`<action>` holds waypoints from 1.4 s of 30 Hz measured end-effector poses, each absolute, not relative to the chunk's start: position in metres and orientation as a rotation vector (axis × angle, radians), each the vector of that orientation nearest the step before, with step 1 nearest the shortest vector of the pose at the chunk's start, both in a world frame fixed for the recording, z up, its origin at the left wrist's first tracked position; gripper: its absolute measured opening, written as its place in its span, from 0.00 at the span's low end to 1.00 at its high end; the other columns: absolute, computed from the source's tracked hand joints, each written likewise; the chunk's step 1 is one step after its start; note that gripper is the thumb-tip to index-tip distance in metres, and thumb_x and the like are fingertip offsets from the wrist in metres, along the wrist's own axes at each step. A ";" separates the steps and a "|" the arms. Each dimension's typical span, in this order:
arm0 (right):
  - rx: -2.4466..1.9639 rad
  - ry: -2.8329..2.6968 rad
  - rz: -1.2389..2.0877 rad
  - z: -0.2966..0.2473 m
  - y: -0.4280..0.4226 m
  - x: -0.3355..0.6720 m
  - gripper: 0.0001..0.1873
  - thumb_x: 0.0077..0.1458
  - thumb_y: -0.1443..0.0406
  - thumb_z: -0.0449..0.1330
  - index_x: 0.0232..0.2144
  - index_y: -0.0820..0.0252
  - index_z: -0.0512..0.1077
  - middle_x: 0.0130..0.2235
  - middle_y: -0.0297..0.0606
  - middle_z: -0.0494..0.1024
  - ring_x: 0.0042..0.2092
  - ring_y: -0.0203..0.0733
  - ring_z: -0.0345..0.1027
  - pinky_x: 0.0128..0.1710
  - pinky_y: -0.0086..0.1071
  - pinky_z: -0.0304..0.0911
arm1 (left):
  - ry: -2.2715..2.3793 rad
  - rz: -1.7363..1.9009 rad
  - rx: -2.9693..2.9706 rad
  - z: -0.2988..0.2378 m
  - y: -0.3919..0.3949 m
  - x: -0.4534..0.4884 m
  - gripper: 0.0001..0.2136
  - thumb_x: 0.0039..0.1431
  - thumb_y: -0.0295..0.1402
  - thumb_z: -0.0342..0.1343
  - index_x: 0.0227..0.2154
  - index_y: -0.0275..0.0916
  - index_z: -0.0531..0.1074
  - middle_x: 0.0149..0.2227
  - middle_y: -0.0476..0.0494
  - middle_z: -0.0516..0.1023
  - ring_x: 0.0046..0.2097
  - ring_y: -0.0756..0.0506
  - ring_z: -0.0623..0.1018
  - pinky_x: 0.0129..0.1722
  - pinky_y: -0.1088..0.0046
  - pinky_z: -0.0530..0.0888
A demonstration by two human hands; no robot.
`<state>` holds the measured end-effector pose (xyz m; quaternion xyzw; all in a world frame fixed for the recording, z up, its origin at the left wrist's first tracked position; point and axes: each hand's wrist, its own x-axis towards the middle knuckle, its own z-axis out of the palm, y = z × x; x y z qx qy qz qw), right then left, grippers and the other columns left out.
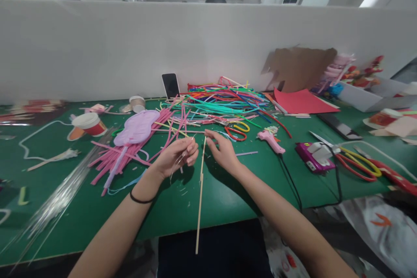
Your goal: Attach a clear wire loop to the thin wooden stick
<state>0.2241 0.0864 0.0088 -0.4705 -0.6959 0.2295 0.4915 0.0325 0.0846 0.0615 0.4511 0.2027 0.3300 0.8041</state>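
Note:
My left hand [179,154] is closed in a pinch around a thin bent wire [176,166], whose loose ends hang below the fingers. To its right, my right hand [223,152] has curled fingers, with thumb and fingertips at the upper end of a slender wooden stick [199,208]. This stick points down toward me and passes over the table's front edge; a step partway along looks like two pieces joined. Left of my hands lies a lilac cloud-shaped piece [138,127] on a stem, over a bundle of pink fuzzy stems [107,163].
Multicoloured pipe cleaners [224,100] are heaped at the back of the green table [228,202]. A pink glue gun [272,139], a purple power strip [314,156] and scissors [355,163] lie at right. Clear thin rods [65,195] and a paper cup [89,124] are at left.

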 end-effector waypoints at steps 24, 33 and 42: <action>-1.130 -1.530 0.496 0.029 0.086 0.238 0.13 0.57 0.61 0.60 0.44 0.56 0.77 0.36 0.39 0.82 0.38 0.43 0.75 0.39 0.36 0.71 | 0.640 0.911 0.906 0.056 0.101 0.024 0.08 0.60 0.34 0.60 0.34 0.32 0.75 0.18 0.58 0.54 0.17 0.57 0.56 0.17 0.83 0.61; -1.105 -1.560 0.430 0.030 0.086 0.240 0.12 0.58 0.60 0.60 0.43 0.55 0.78 0.38 0.39 0.82 0.38 0.44 0.76 0.41 0.38 0.72 | 0.644 0.851 0.894 0.054 0.100 0.025 0.09 0.63 0.35 0.57 0.33 0.33 0.74 0.17 0.59 0.52 0.16 0.58 0.54 0.16 0.85 0.59; -0.858 -1.397 0.787 0.035 0.077 0.238 0.14 0.60 0.57 0.60 0.47 0.53 0.76 0.44 0.40 0.82 0.47 0.46 0.77 0.50 0.41 0.71 | 0.579 0.877 0.839 0.056 0.105 0.018 0.08 0.64 0.32 0.57 0.32 0.33 0.72 0.17 0.59 0.51 0.17 0.57 0.55 0.16 0.85 0.59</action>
